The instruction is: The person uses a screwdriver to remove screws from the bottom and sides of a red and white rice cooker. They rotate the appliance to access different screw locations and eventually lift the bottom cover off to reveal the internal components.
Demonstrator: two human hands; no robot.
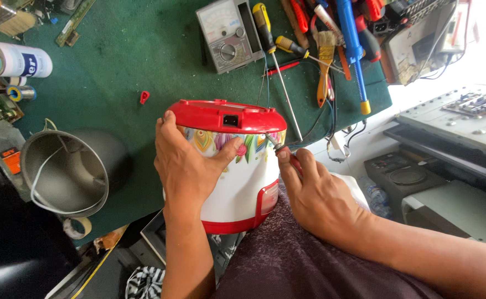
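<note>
The green bench [132, 61] carries everything. At its near edge, partly on the person's lap, lies a red and white cooker [237, 171] on its side, red base facing away, with a black socket in it. The left hand [185, 160] is clamped over the cooker's flowered side, thumb across the front. The right hand [315, 194] is closed round a red-handled screwdriver [285, 155], its tip touching the cooker just below the red base rim. Left of the cooker sits a metal pot [63, 171]. Beyond the cooker lie a grey meter [229, 34], a long yellow-handled screwdriver [276, 61] and a brush [325, 61]. A small red clip [144, 97] lies near the cooker's base.
</note>
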